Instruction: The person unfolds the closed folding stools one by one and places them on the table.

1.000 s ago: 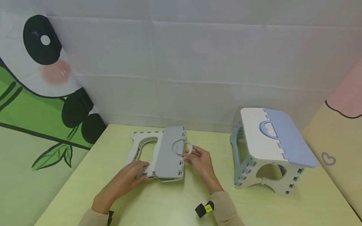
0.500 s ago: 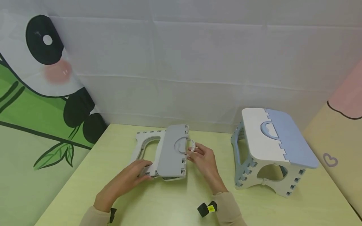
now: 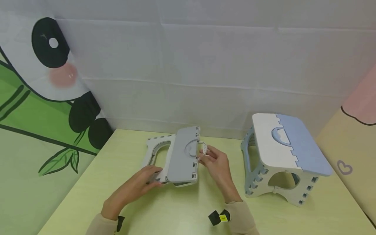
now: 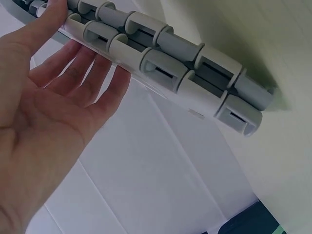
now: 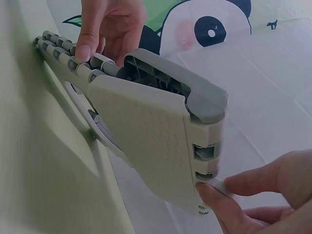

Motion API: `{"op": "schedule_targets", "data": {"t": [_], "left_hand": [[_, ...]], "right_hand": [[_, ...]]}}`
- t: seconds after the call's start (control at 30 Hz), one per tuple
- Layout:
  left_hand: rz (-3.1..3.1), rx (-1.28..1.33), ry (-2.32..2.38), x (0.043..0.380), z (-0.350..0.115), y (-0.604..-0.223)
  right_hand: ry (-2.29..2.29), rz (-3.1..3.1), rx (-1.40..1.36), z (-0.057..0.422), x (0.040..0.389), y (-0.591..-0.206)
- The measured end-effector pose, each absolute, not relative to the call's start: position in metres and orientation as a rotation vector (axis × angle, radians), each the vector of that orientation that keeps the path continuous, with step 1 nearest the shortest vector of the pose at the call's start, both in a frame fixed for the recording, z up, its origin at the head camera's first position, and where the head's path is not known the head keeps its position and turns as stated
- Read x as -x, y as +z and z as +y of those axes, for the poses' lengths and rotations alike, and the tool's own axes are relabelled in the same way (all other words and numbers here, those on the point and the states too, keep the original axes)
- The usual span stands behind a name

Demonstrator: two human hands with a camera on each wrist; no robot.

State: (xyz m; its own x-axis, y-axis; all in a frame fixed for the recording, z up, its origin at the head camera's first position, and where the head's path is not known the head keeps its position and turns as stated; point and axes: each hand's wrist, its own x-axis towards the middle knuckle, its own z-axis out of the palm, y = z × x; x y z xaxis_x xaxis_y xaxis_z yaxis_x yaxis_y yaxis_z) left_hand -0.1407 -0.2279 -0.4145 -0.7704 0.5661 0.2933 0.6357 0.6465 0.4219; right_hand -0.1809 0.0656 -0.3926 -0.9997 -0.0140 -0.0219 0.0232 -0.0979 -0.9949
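A folded grey-and-white step stool [image 3: 181, 160] is between the hands, its grey half seat on the right and white legs stretching left. My left hand [image 3: 133, 186] grips its near side, thumb on one face and fingers on the other; the left wrist view shows those fingers behind the hinged edge [image 4: 161, 68]. At the seat's right edge, my right hand [image 3: 217, 164] pinches the small white carry handle [image 3: 206, 147] between thumb and fingers. From the right wrist view, the seat end [image 5: 146, 131] stands tilted, with the handle end off the table.
To the right, an unfolded blue-and-white step stool [image 3: 273, 140] stands upright on the pale yellow table [image 3: 176, 215]. A white cloth backdrop [image 3: 205, 81] rises behind the table, with printed cartoon panels at both sides.
The folded stool has shifted slightly right, and its handle end has come up a little. Both hands keep their holds and travel with it.
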Motion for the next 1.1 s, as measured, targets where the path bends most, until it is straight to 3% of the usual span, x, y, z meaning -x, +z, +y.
{"op": "schedule_targets", "data": {"t": [1.1], "left_hand": [[-2.695,1.026,-0.811,0.136,-0.213,-0.410]], "right_hand": [[-2.170,2.321,0.116,0.080,0.165,-0.361]]}}
